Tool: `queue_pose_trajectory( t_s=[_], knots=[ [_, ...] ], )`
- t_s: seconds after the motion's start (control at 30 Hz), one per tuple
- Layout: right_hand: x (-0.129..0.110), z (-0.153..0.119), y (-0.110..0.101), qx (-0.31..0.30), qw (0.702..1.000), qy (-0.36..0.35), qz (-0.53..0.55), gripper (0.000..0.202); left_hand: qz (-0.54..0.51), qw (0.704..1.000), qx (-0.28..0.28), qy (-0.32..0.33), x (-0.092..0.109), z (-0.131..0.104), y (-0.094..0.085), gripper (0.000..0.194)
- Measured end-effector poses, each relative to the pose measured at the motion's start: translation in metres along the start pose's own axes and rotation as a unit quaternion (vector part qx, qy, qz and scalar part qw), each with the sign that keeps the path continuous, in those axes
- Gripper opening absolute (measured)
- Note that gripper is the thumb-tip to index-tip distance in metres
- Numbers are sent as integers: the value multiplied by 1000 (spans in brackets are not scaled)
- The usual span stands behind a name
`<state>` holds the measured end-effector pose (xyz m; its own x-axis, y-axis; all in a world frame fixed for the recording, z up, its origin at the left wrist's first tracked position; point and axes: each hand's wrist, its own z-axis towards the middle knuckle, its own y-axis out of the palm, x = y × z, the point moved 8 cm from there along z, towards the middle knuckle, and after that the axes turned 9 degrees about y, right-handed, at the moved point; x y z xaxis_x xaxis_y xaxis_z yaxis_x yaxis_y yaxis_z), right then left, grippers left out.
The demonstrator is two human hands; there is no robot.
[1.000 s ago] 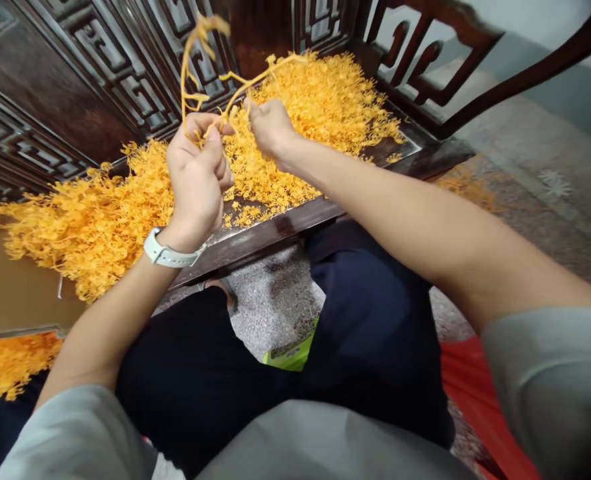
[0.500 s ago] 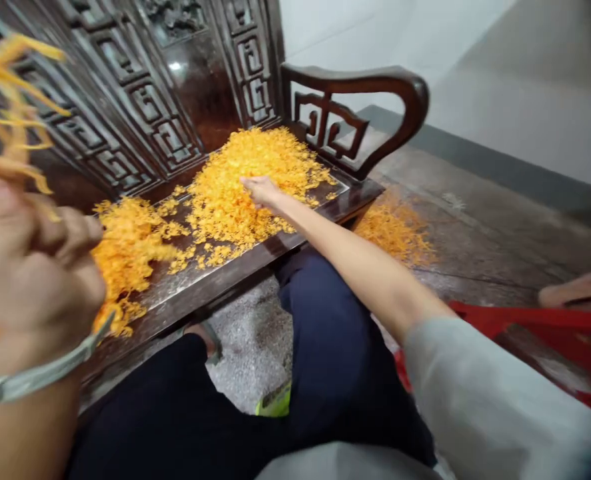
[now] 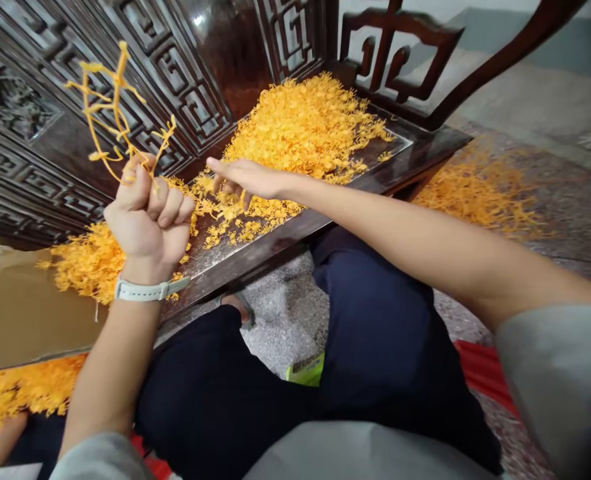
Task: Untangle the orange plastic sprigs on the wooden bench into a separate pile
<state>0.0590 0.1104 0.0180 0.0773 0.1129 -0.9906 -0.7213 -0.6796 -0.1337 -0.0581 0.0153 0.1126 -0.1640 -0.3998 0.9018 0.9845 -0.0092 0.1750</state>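
Note:
My left hand (image 3: 150, 220), with a pale watch band on its wrist, is raised above the dark wooden bench. Its fingers are curled into a fist round a branching yellow-orange plastic sprue (image 3: 116, 100), which sticks up past the thumb. To its right, my right hand (image 3: 248, 179) reaches over the seat with fingers stretched out and nothing visible in them. Below and behind that hand spreads a big heap of small orange plastic pieces (image 3: 310, 127). A second orange pile (image 3: 88, 263), of tangled pieces, lies behind my left wrist.
The bench seat (image 3: 255, 257) has a carved backrest (image 3: 195, 100) and an armrest (image 3: 425, 67) at right. Orange sprues (image 3: 480, 193) lie on the floor beyond it. Cardboard (image 3: 25, 313) is at left, above more orange pieces (image 3: 35, 387). Something bright green (image 3: 306, 371) sits between my legs.
My right hand has moved left from the big heap toward my left hand, and its fingers have straightened. The view has shifted left, bringing the left hand and its sprue fully into sight.

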Motion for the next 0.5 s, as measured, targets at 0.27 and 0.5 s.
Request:
queue_pose_trajectory(
  t_s=[0.27,0.5],
  knots=[
    [-17,0,15,-21,997,-73,17,56,6,996,40,-78,-11,-3,-10,15],
    [11,1,0,29,985,10,171,56,-41,980,78,-176,-26,-29,-4,19]
  ],
)
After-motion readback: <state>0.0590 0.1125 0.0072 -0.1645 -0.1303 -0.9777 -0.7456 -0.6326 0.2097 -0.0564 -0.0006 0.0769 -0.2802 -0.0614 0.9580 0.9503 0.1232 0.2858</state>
